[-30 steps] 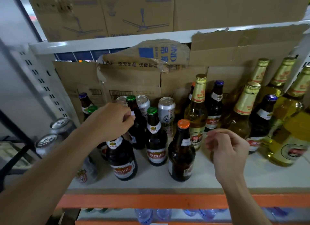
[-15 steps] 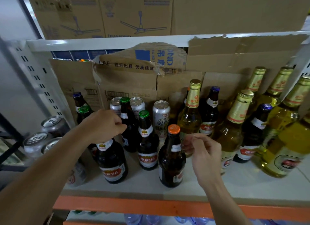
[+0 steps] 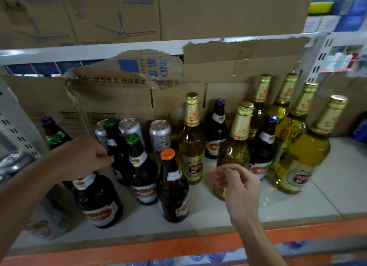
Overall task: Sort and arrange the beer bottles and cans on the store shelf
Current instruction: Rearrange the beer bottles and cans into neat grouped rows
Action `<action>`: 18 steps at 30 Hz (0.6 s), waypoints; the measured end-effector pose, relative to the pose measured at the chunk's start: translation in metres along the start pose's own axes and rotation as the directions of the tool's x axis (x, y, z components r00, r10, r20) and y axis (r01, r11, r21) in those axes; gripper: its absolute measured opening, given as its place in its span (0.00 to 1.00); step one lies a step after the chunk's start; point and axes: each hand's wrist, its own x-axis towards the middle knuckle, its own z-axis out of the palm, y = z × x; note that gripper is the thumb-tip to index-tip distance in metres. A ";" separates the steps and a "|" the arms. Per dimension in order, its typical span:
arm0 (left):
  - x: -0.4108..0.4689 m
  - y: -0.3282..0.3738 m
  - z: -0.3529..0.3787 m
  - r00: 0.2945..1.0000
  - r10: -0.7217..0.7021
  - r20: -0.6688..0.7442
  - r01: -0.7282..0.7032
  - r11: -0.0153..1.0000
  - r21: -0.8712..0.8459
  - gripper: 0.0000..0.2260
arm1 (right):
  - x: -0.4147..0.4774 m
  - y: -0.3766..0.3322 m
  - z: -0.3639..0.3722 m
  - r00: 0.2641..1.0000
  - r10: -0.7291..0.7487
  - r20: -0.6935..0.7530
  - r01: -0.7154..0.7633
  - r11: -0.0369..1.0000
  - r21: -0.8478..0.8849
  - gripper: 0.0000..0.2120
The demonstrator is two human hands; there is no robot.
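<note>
Dark brown glass beer bottle with red label (image 3: 99, 204): front left of the white shelf (image 3: 297, 202) | left hand (image 3: 79, 158): curled over its neck, gripping | right hand (image 3: 238, 184): fingers curled, holding nothing

L hand (image 3: 79, 157) hides front bottle (image 3: 99, 204) cap.

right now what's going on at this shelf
A person is sorting beer on a white store shelf. The left hand grips the top of a dark brown glass bottle with a red and white label at the front left. The right hand hovers with fingers curled, holding nothing visible, just in front of a clear gold-foil-necked bottle.
</note>
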 end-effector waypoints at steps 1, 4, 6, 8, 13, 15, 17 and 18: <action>0.001 -0.001 0.000 1.000 0.016 0.003 -0.017 0.999 0.050 0.16 | 0.002 -0.001 -0.005 1.000 -0.008 -0.016 0.008 1.000 -0.002 0.15; 0.003 -0.003 0.002 0.997 0.070 0.014 -0.071 0.975 0.212 0.18 | 0.008 -0.006 -0.017 0.998 -0.026 -0.055 0.026 1.000 -0.012 0.17; 0.003 -0.005 0.002 0.995 0.096 -0.027 -0.083 0.949 0.305 0.19 | 0.013 -0.012 -0.023 0.995 -0.047 -0.088 0.048 0.999 -0.001 0.16; 0.002 -0.008 0.000 0.984 0.139 -0.113 -0.091 0.931 0.353 0.19 | 0.019 -0.018 -0.026 0.990 -0.074 -0.124 0.074 0.997 -0.006 0.13; -0.007 0.027 -0.017 0.887 0.292 -0.357 -0.261 0.956 0.134 0.22 | 0.029 -0.026 -0.023 0.979 -0.084 -0.187 0.083 0.996 -0.013 0.11; -0.008 0.051 -0.021 0.855 0.327 -0.402 -0.355 0.935 0.005 0.22 | 0.030 -0.030 -0.023 0.973 -0.097 -0.209 0.093 0.995 -0.029 0.12; -0.006 0.072 -0.022 0.826 0.375 -0.421 -0.440 0.896 -0.065 0.23 | 0.034 -0.035 -0.023 0.967 -0.115 -0.228 0.104 0.993 -0.057 0.12; -0.003 0.079 -0.020 0.807 0.412 -0.424 -0.481 0.874 -0.067 0.21 | 0.036 -0.037 -0.023 0.962 -0.121 -0.243 0.107 0.992 -0.070 0.12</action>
